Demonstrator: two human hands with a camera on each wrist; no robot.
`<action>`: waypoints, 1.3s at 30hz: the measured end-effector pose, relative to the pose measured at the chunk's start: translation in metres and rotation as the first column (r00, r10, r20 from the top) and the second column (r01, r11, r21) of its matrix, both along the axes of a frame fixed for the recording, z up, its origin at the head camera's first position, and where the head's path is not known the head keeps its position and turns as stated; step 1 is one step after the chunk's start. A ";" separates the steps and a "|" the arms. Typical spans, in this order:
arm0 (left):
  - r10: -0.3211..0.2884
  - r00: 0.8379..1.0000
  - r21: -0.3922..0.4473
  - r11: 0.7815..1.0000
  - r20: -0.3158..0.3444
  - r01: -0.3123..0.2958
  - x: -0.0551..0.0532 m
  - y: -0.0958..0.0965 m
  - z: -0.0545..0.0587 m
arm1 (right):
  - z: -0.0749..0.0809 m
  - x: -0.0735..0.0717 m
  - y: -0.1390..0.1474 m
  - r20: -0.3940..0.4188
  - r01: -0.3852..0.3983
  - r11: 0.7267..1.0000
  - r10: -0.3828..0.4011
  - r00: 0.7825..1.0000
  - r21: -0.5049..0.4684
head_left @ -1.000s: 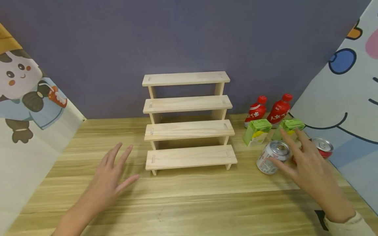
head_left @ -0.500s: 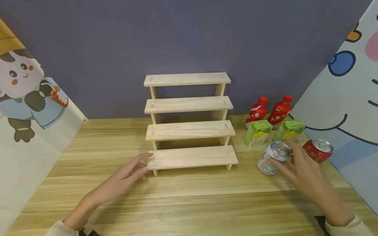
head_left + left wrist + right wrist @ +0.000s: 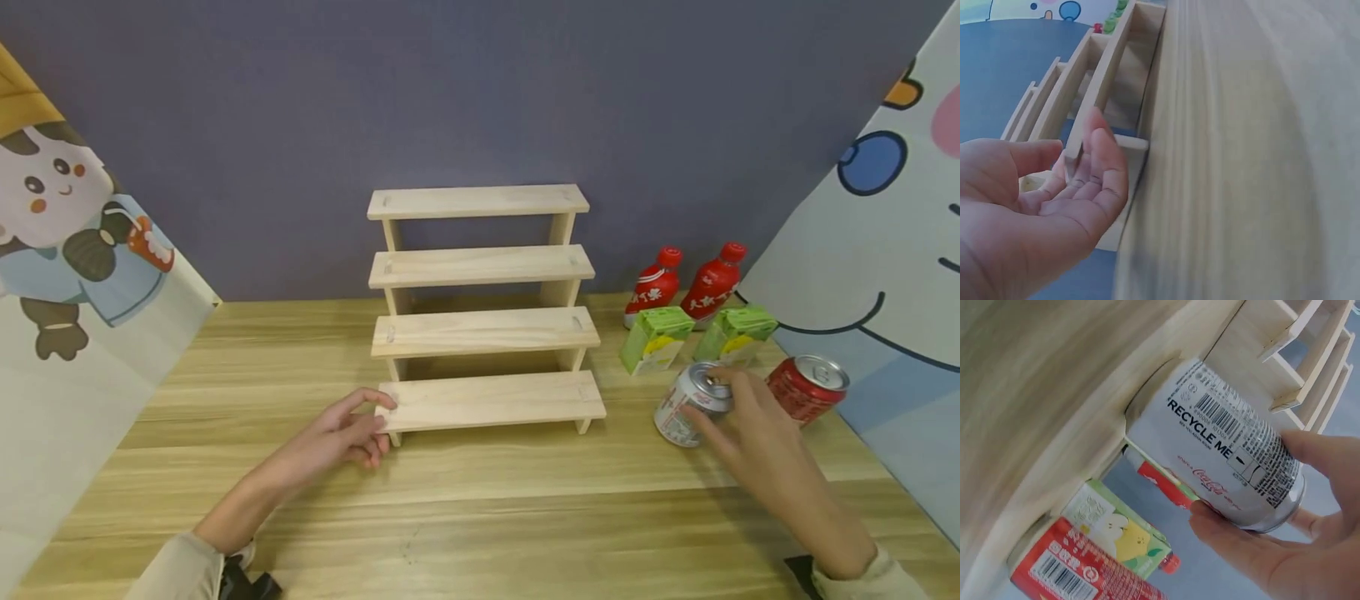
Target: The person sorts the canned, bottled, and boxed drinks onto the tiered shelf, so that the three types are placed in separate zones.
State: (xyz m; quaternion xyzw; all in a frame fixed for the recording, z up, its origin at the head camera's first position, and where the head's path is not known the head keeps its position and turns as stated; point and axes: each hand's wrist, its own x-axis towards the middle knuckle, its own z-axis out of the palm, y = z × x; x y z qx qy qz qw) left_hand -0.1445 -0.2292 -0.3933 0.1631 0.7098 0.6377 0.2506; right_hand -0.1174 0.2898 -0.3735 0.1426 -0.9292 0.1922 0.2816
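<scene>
A four-step wooden display stand (image 3: 487, 332) stands mid-table. At the left end of its lowest step, my left hand (image 3: 347, 433) holds the board, thumb on one face and fingers curled under the other, as the left wrist view (image 3: 1079, 206) shows. My right hand (image 3: 757, 433) grips a white and silver Coca-Cola can (image 3: 686, 408) near its top, thumb and fingers on opposite sides. The can (image 3: 1210, 437) stands with its base on the table, and its printed side faces the right wrist camera.
Just right of the gripped can stands a red can (image 3: 806, 390). Behind are two green juice cartons (image 3: 657, 340), then two red bottles (image 3: 654, 285) by the back wall. A printed side panel (image 3: 855, 250) bounds the right, another (image 3: 82, 250) the left.
My left hand has moved right from above the table and taken hold of the lowest step's end. The right hand has come down and closed around the white can, uncovering the red can.
</scene>
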 end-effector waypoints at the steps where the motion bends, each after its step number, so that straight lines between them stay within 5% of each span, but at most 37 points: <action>1: 0.001 1.000 0.016 1.000 0.012 -0.001 0.000 0.000 -0.001 | 0.000 -0.001 0.000 -0.009 0.005 1.000 -0.005 1.000 -0.010; 9: 0.026 1.000 0.081 0.996 0.016 -0.027 -0.004 0.004 -0.008 | 0.001 -0.008 -0.003 0.031 0.077 0.989 -0.074 0.997 -0.127; 23: 0.049 0.997 0.111 0.992 0.054 -0.055 -0.003 0.001 -0.012 | 0.004 -0.010 -0.005 0.064 0.075 0.980 -0.064 0.996 -0.185; 39: 0.046 0.997 0.125 0.991 0.069 -0.054 -0.003 0.000 -0.013 | 0.022 -0.010 -0.014 -0.033 0.048 0.986 -0.054 0.998 -0.161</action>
